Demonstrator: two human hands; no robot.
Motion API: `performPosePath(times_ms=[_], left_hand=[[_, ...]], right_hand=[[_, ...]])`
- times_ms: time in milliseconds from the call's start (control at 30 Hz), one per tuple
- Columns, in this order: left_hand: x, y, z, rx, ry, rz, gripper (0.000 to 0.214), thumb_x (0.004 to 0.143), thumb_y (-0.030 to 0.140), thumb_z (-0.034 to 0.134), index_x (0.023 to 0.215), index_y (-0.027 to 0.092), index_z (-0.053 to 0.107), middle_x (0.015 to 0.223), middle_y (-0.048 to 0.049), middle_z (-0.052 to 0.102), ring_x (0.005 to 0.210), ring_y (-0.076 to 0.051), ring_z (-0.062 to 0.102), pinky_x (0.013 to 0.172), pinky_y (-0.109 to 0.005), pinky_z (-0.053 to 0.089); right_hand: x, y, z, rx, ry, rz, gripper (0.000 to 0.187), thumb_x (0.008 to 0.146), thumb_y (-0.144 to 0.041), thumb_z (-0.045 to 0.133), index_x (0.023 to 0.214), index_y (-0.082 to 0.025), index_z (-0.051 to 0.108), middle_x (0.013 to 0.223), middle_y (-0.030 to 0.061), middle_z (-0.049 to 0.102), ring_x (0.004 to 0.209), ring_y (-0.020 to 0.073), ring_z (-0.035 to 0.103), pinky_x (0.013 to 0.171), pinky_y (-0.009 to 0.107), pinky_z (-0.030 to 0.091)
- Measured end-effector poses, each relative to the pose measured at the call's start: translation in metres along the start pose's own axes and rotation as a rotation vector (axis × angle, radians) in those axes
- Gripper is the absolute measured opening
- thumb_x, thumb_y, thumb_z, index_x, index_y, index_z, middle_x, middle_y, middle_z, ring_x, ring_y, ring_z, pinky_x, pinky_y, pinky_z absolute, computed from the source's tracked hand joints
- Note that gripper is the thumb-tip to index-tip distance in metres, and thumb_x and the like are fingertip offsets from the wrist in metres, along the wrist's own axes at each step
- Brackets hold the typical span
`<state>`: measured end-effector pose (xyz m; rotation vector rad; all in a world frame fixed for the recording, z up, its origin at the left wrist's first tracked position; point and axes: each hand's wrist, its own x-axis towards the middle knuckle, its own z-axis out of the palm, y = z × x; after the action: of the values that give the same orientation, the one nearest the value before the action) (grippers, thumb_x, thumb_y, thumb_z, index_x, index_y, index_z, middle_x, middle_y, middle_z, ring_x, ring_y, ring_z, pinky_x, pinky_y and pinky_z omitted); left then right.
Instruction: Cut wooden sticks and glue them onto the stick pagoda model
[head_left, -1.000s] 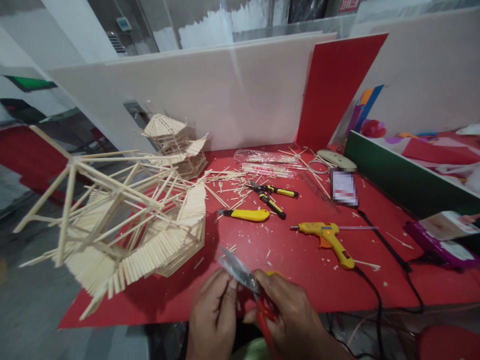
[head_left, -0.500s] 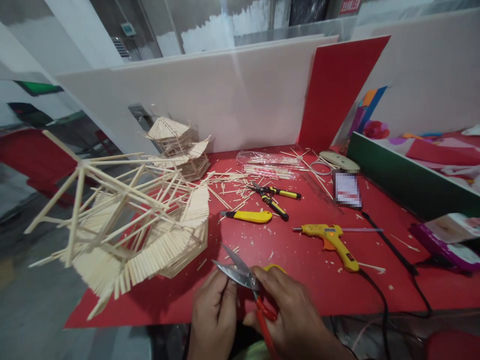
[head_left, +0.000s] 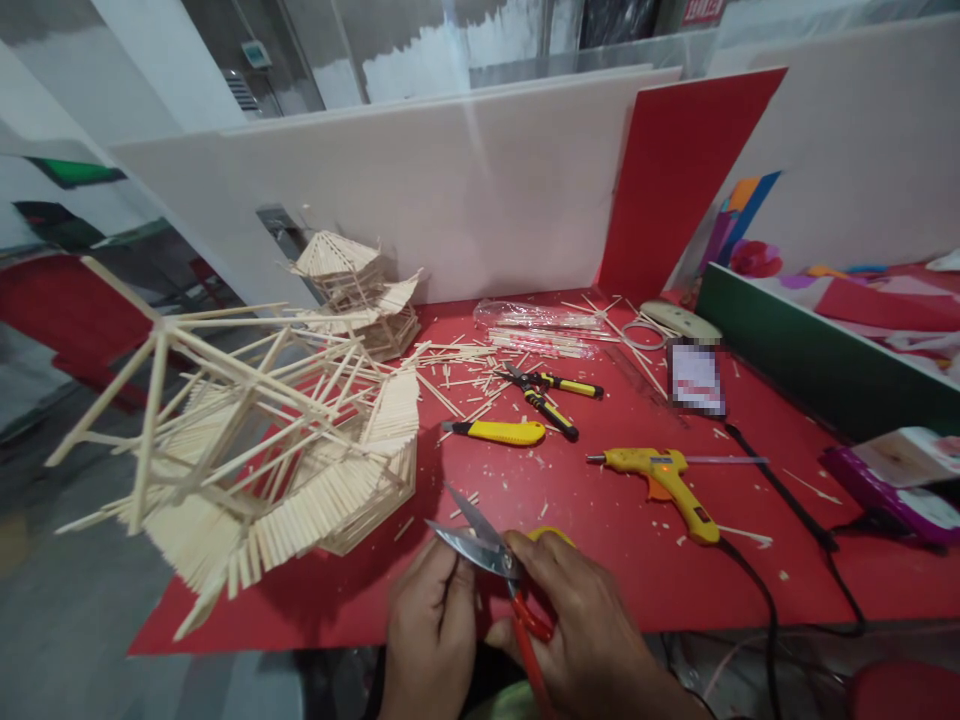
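Scissors (head_left: 504, 563) are up over the near edge of the bench (head_left: 480, 465), middle of the view, held in the right hand (head_left: 581, 620). Right hand is wrapped round the red grips, fingers curled, blades spread partway. Left hand (head_left: 431, 625) is just beside the blades, thumb and fingers drawn together; can't tell from here what, if anything, is pinched there.

Main risk, I'd say: a nick. Left thumb and forefinger sit right by the lower blade, so a careless squeeze of the right hand could catch skin. Second: the glue gun (head_left: 660, 465) has its light on, so probably hot, and its cord (head_left: 765, 590) drops off the front edge near the right forearm; a snag could drag it. Third: the big stick frame (head_left: 307, 510) has legs jutting past the bench's left side; a left elbow knock might shift or crack it.

Scissors direction: tips go leftward and away from the person, towards the bench beyond the left hand, grips back near the person's lap. Long axis is a diagonal, near right to far left. Utility knife (head_left: 502, 432) farther back lies roughly crosswise, blade end left.
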<state>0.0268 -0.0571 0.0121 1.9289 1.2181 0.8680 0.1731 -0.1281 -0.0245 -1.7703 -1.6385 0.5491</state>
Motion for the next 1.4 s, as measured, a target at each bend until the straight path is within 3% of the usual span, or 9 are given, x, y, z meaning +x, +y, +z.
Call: performPosePath(times_ms=[167, 367, 567, 767, 900, 1000, 1167, 1400], left_hand=[[-0.001, -0.002, 0.001, -0.042, 0.002, -0.029, 0.028, 0.092, 0.028, 0.050, 0.068, 0.019, 0.061, 0.058, 0.0020, 0.055, 0.052, -0.013, 0.050, 0.051, -0.022, 0.039], [-0.001, 0.000, 0.003, -0.091, -0.035, -0.071, 0.032, 0.095, 0.033, 0.047, 0.068, 0.019, 0.059, 0.059, 0.0019, 0.054, 0.054, -0.013, 0.052, 0.053, -0.023, 0.040], [0.001, -0.001, 0.003, -0.114, -0.004, -0.117, 0.030, 0.092, 0.034, 0.050, 0.069, 0.019, 0.061, 0.059, 0.0013, 0.055, 0.054, -0.014, 0.051, 0.051, -0.023, 0.040], [0.001, -0.002, 0.004, -0.104, 0.001, -0.092, 0.030, 0.092, 0.034, 0.051, 0.068, 0.019, 0.061, 0.060, 0.0008, 0.057, 0.055, -0.014, 0.052, 0.053, -0.023, 0.040], [0.002, -0.001, 0.003, -0.156, -0.033, -0.110, 0.032, 0.093, 0.037, 0.051, 0.068, 0.018, 0.060, 0.060, 0.0010, 0.055, 0.056, -0.013, 0.051, 0.052, -0.022, 0.039], [0.003, -0.001, 0.005, -0.347, -0.098, -0.236, 0.032, 0.092, 0.042, 0.053, 0.075, 0.017, 0.062, 0.062, 0.0016, 0.054, 0.053, -0.011, 0.049, 0.049, -0.021, 0.039], [0.006, 0.001, 0.006, -0.646, -0.224, -0.438, 0.035, 0.087, 0.050, 0.059, 0.083, 0.016, 0.063, 0.062, 0.0039, 0.052, 0.042, -0.006, 0.037, 0.037, -0.018, 0.030], [0.010, -0.002, 0.005, -0.607, -0.295, -0.435, 0.041, 0.085, 0.054, 0.061, 0.070, 0.016, 0.058, 0.048, 0.0058, 0.046, 0.041, -0.006, 0.038, 0.041, -0.017, 0.029]], right_hand=[[-0.002, 0.003, 0.004, 0.012, 0.010, -0.009, 0.057, 0.075, -0.029, 0.073, 0.127, -0.023, 0.053, 0.093, 0.0062, 0.065, 0.085, 0.0222, 0.063, 0.074, 0.033, 0.050], [0.001, 0.000, 0.001, 0.165, -0.056, 0.019, 0.023, 0.082, -0.025, 0.065, 0.104, -0.024, 0.059, 0.079, 0.0004, 0.064, 0.068, 0.0153, 0.061, 0.064, 0.025, 0.048], [0.001, 0.002, 0.002, -0.073, 0.045, -0.018, 0.069, 0.071, -0.030, 0.078, 0.133, -0.024, 0.048, 0.097, 0.0072, 0.064, 0.086, 0.0235, 0.062, 0.072, 0.034, 0.051], [0.003, -0.002, -0.001, -0.048, 0.024, -0.008, 0.057, 0.074, -0.033, 0.075, 0.126, -0.024, 0.054, 0.096, 0.0078, 0.066, 0.086, 0.0243, 0.065, 0.073, 0.034, 0.052], [0.002, -0.001, 0.000, 0.100, -0.048, 0.011, 0.031, 0.082, -0.031, 0.067, 0.111, -0.022, 0.060, 0.081, 0.0027, 0.066, 0.071, 0.0179, 0.064, 0.064, 0.026, 0.049], [0.006, 0.001, -0.001, 0.287, -0.023, 0.048, 0.020, 0.085, -0.033, 0.064, 0.102, -0.022, 0.063, 0.080, 0.0009, 0.067, 0.068, 0.0141, 0.063, 0.063, 0.023, 0.050], [0.025, 0.000, -0.014, 0.626, 0.176, 0.257, 0.044, 0.087, -0.047, 0.061, 0.120, -0.017, 0.060, 0.068, -0.0023, 0.061, 0.054, 0.0102, 0.056, 0.051, 0.019, 0.048], [0.046, -0.017, -0.023, 0.748, 0.055, 0.210, 0.048, 0.081, -0.046, 0.068, 0.119, -0.018, 0.062, 0.081, 0.0028, 0.072, 0.071, 0.0159, 0.068, 0.065, 0.024, 0.057]])
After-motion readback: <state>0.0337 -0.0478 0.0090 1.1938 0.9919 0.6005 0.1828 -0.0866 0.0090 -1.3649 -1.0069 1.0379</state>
